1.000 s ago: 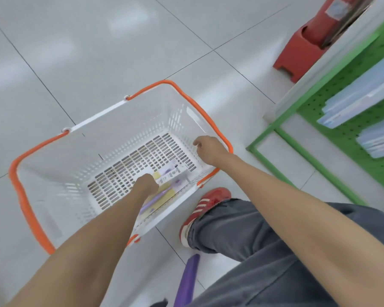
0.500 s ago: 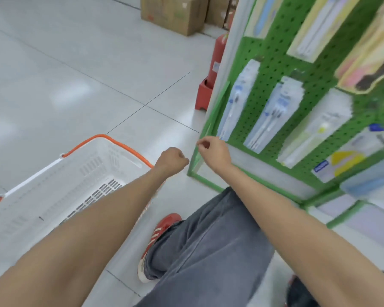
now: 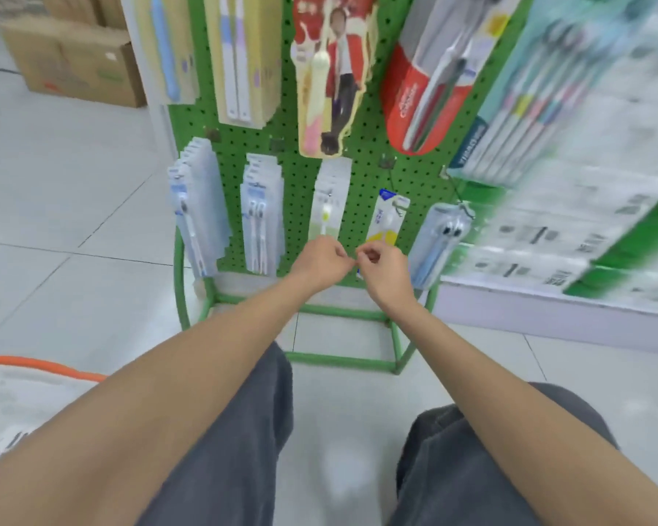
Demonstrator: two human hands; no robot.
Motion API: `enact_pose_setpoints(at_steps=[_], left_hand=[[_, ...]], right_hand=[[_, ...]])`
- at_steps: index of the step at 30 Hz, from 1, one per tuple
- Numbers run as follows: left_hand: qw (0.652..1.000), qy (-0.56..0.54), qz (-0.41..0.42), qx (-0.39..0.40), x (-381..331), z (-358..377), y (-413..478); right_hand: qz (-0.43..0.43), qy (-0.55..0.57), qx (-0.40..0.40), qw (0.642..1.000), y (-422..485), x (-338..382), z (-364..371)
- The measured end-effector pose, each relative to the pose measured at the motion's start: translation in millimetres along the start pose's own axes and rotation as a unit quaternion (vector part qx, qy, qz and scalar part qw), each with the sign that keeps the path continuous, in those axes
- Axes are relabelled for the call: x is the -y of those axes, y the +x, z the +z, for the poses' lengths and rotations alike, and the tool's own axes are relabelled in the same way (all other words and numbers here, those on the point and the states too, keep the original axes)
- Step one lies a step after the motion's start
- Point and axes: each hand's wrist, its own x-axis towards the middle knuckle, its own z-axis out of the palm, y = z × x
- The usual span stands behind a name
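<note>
We see two bare arms reach toward the bottom row of a green pegboard (image 3: pixel 361 176) hung with toothbrush packs. The left hand (image 3: pixel 321 261) is curled into a loose fist with nothing in it, just under a white pack (image 3: pixel 329 195) that holds a pale green brush. The right hand (image 3: pixel 383 267) is curled too, its fingertips almost meeting the left hand's. It covers the lower end of a yellow pack (image 3: pixel 390 216) on the next hook. We cannot tell whether it grips that pack. A basket (image 3: pixel 35 363) shows its orange rim at the lower left, and cardboard boxes (image 3: pixel 73 62) stand at the upper left.
</note>
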Motion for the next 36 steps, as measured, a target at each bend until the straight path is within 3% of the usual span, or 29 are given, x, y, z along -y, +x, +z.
enact_pose_setpoints(at_steps=[4,8,13,16,23,27,36], left_hand=[[1.0,-0.027,0.001,0.009,-10,29,31],[0.999,-0.054,0.001,0.007,-12,45,58],[1.0,-0.031,0.001,0.003,-10,54,86],[0.995,-0.099,0.003,0.017,-12,60,95],[0.991,-0.128,0.01,-0.028,-13,58,96],[0.993,-0.114,-0.005,-0.008,-10,52,88],[0.997,-0.044,0.009,0.057,10,42,58]], right_hand=[[0.063,0.044,-0.072,0.994,17,-29,-21],[0.093,0.059,-0.074,0.991,35,-42,-27],[0.073,0.045,-0.051,0.995,59,-39,-24],[0.065,0.049,-0.04,0.996,70,-45,-21],[0.066,0.084,-0.097,0.99,79,-45,-24],[0.054,0.088,-0.071,0.992,85,-37,-23],[0.145,0.078,0.052,0.985,75,-44,-10]])
